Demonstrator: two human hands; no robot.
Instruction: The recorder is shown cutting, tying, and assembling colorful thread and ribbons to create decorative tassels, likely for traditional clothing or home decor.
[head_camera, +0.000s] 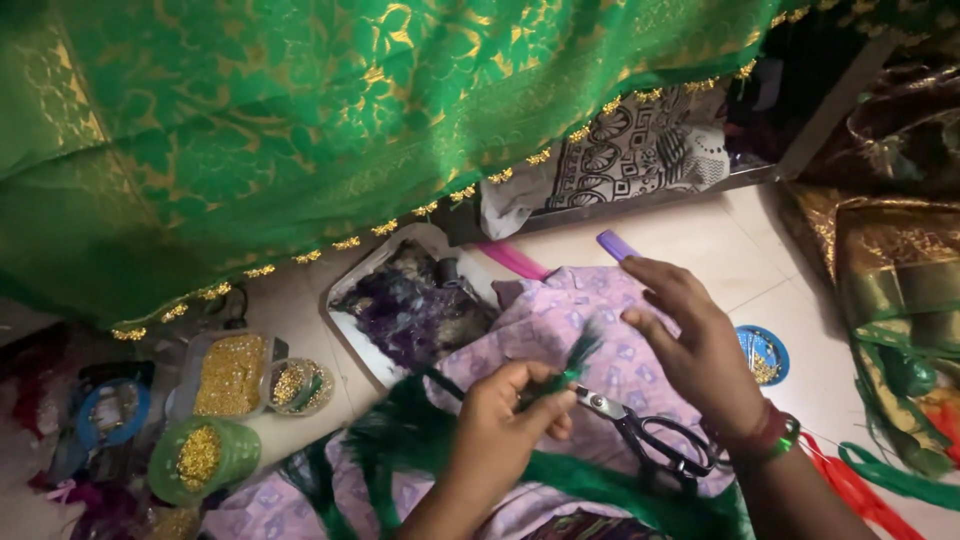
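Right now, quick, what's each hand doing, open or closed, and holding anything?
Left hand: closed, pinching a green thread tassel.
Right hand: open, fingers spread, holding nothing, above the black-handled scissors.

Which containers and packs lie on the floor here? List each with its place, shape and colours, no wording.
Clear rectangular tub, left of the left hand: full of gold beads.
Small round clear cup, beside that tub: gold bits inside.
Round green tub, lower left: gold beads.
Round blue lid, right of the right hand: gold pieces on it.
White rectangular tray, above the hands: purple threads.
No labels or screens show.
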